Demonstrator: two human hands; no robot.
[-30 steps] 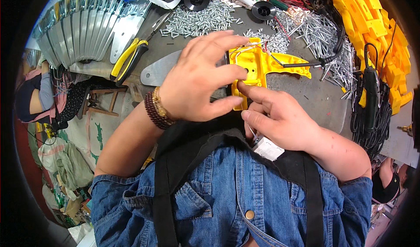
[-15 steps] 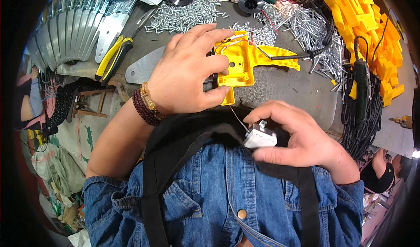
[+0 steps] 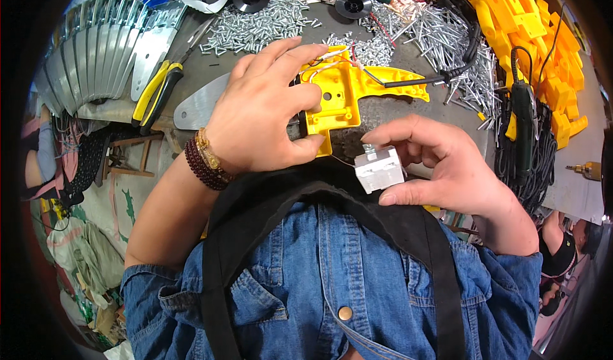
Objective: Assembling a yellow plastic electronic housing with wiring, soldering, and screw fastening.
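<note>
My left hand [image 3: 265, 108] is wrapped over the left side of a yellow plastic tool housing [image 3: 348, 98], fingers on its upper edge and thumb on its lower part. White and red wires [image 3: 329, 62] run inside the open shell, and a black cord [image 3: 415, 82] lies along its handle. A flat grey metal blade [image 3: 198, 105] sticks out to the left from under my hand. In front of my chest, my right hand [image 3: 440, 162] grips a silver metal block [image 3: 380, 168] between thumb and fingers. A small screw tops the block, and a thin wire leads from it toward the housing.
Piles of short screws [image 3: 255, 25] and long screws [image 3: 440, 47] cover the far bench. Pliers [image 3: 156, 95] and stacked metal blades [image 3: 89, 47] lie left. Yellow housings [image 3: 530, 34], a corded black tool [image 3: 522, 127] and cables are at the right. Black spools [image 3: 353, 5] sit at the back.
My right hand has raised and turned the silver block, bringing its pale face more into view. The left hand stays on the housing; the whole view has shifted slightly.
</note>
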